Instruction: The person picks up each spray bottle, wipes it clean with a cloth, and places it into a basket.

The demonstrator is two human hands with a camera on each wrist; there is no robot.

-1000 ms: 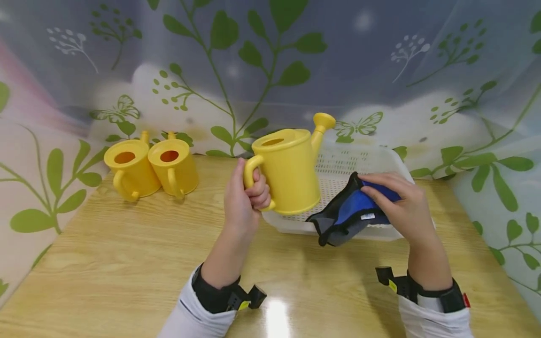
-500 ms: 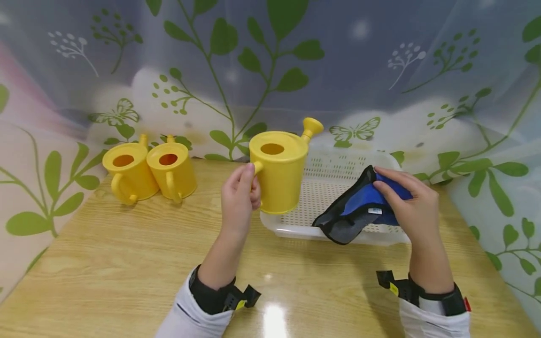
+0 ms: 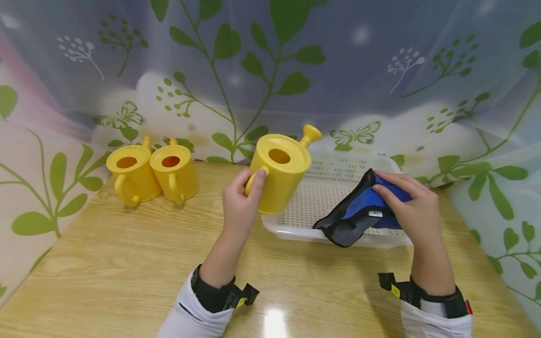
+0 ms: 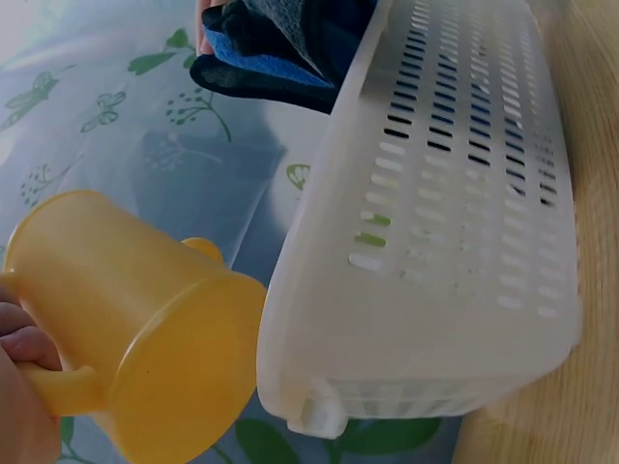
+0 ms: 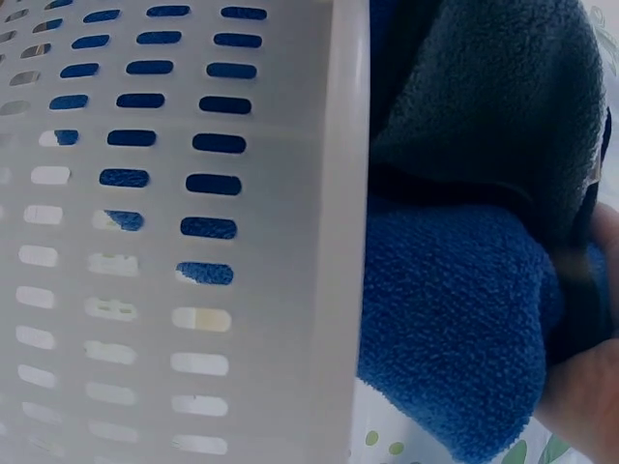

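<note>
By its handle, my left hand (image 3: 242,199) grips a yellow watering can (image 3: 279,180), lifted at the left end of a white perforated basket (image 3: 291,230). The can leans, its sprinkler head pointing to the back right. In the left wrist view the can's (image 4: 135,319) base faces the camera beside the basket wall (image 4: 426,290). My right hand (image 3: 416,206) pinches a blue and grey cloth (image 3: 359,213) with black edging between thumb and fingers. Part of the cloth hangs over the basket's front rim. The right wrist view shows its fluffy blue side (image 5: 455,309) behind the basket wall.
Two more yellow watering cans, a left one (image 3: 135,176) and a right one (image 3: 175,173), stand side by side at the back left of the wooden table (image 3: 127,263). A leaf-patterned curtain (image 3: 236,70) rises behind the table and along both sides.
The watering can has moved slightly left and tipped, so its top opening faces me more. My right hand has shifted a little right with the cloth.
</note>
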